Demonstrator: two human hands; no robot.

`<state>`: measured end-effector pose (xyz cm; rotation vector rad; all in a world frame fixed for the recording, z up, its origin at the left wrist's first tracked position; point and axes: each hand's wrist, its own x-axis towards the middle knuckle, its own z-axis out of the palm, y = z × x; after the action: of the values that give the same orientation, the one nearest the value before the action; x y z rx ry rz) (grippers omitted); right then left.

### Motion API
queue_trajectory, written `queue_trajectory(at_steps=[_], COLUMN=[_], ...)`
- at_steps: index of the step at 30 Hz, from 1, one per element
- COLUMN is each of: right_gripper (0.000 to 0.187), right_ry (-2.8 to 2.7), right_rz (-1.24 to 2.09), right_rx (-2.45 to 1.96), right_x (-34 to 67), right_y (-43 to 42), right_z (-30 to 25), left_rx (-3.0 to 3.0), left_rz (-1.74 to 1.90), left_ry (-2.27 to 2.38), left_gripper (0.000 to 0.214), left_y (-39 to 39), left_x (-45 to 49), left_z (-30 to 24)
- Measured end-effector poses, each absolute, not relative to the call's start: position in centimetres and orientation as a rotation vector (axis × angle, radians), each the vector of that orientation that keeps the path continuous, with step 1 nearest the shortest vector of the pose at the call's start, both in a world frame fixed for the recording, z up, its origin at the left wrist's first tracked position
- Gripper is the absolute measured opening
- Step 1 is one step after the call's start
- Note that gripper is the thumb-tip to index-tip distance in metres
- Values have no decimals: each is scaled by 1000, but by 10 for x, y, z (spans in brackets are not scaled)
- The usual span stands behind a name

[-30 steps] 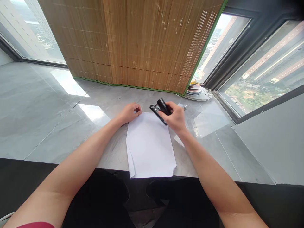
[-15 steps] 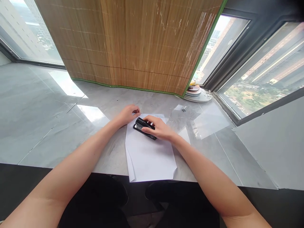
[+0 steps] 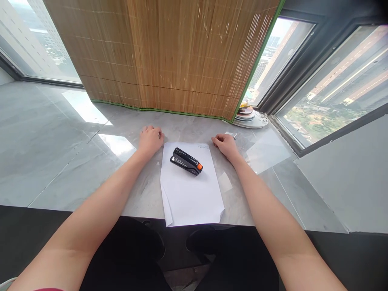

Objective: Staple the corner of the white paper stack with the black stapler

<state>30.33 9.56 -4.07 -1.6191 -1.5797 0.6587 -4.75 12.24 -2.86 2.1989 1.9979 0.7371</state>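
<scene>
A black stapler (image 3: 186, 161) with an orange end lies slantwise on a stack of white paper (image 3: 194, 198), with no hand touching it. The paper's lower corners are bent, and faint print shows at its top right. My left hand (image 3: 151, 139) rests on the counter beside the paper's top left corner, fingers loosely curled in and nothing seen in them. On the other side, my right hand (image 3: 226, 146) lies on the counter just right of the paper, closed in a loose fist. A small grey metallic piece (image 3: 235, 136) shows behind it, partly hidden.
The grey marble-look counter (image 3: 75, 161) ends in a front edge above my legs. A bamboo blind (image 3: 166, 60) with green trim hangs down at the back. Stacked plates (image 3: 250, 119) stand in the right corner by the window frame (image 3: 291, 89).
My right hand has let go of the stapler and moved right onto the counter. My left hand has shifted left, off the paper's corner. The stapler stays on the paper.
</scene>
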Motion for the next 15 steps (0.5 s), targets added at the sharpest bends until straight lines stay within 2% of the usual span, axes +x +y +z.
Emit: queue_trajectory(at_steps=[4,8,12,15], right_gripper=[30,29,24,29], right_ry=[-1711,-1735,-1833,-2151], right_rz=[530,436,334,598], right_rx=[-1704,-1690,-1297,-878], right_x=[302,298,270,243], right_y=[96,95,83,71], right_z=[-37,-35,-32,-31], left_rx=[2035,1919,1930,1943], left_rz=[519,360,273,256], left_ry=[2281,2312,2298,2310], left_gripper=[50,69,72,72], left_y=[118,118,120,120], left_x=[-49,-46,-45,-44], left_z=[-24,-25,-27,-27])
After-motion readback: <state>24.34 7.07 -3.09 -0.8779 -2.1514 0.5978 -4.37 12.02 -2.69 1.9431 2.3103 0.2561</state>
